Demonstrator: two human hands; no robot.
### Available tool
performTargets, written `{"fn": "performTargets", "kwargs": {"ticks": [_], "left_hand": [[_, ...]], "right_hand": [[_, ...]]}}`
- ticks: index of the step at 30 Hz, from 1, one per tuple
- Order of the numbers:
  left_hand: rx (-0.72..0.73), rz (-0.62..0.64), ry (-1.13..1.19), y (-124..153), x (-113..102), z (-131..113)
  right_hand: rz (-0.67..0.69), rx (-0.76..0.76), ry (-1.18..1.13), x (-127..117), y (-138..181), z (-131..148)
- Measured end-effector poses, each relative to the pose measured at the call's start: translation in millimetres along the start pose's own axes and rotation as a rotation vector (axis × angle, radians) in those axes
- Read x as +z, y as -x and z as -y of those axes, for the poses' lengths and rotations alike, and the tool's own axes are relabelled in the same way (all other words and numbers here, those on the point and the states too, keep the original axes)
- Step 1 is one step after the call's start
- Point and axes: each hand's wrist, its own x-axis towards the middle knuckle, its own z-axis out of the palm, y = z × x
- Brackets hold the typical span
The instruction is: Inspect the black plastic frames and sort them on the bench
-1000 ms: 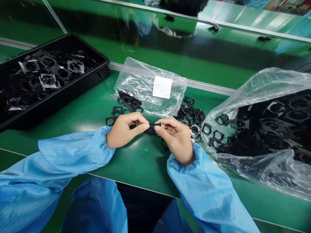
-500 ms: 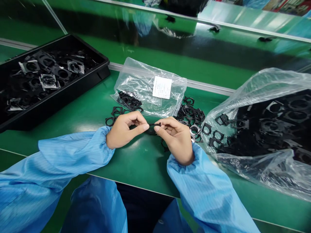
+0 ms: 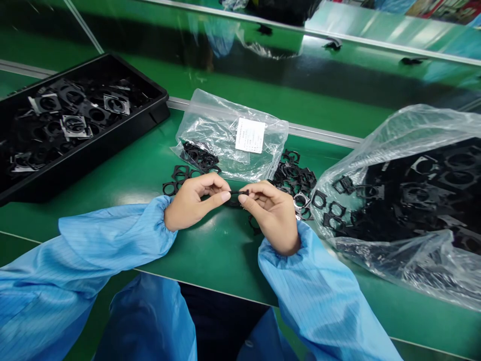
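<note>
Between my two hands is a small, thin black part [image 3: 235, 192], seen edge-on, so its full shape is hidden. My left hand [image 3: 196, 200] pinches its left end with thumb and fingers. On the other end, the thumb and fingertips of my right hand [image 3: 271, 213] are closed. Flat black frames with round holes [image 3: 181, 173] lie just beyond my left hand. A heap of similar black frames [image 3: 295, 178] sits behind and beside my right hand, some partly covered by it.
A black bin [image 3: 124, 128] full of black and silvery frames stands at the left. Behind my hands lies a clear plastic bag [image 3: 220, 118] with a white label [image 3: 250, 135]. A large open plastic bag [image 3: 376, 133] at the right holds many black parts. The green table [image 3: 214, 255] ends before my lap.
</note>
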Motion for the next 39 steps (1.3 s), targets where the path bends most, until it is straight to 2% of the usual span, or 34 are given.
{"fn": "performTargets", "kwargs": {"ticks": [22, 26, 31, 39], "left_hand": [[0.033, -0.055, 0.012, -0.1, 1.8, -0.8], [0.046, -0.052, 0.013, 0.4, 1.8, -0.9], [0.069, -0.044, 0.022, 1.3, 2.1, 0.5], [-0.011, -0.084, 0.076, -0.1, 3.1, 4.2]], "right_hand": [[0.005, -0.012, -0.001, 2.1, 1.1, -0.4], [0.050, 0.022, -0.041, 2.5, 1.8, -0.8], [0.023, -0.066, 0.071, 1.9, 2.2, -2.8], [0.064, -0.058, 0.071, 4.8, 4.4, -3.3]]}}
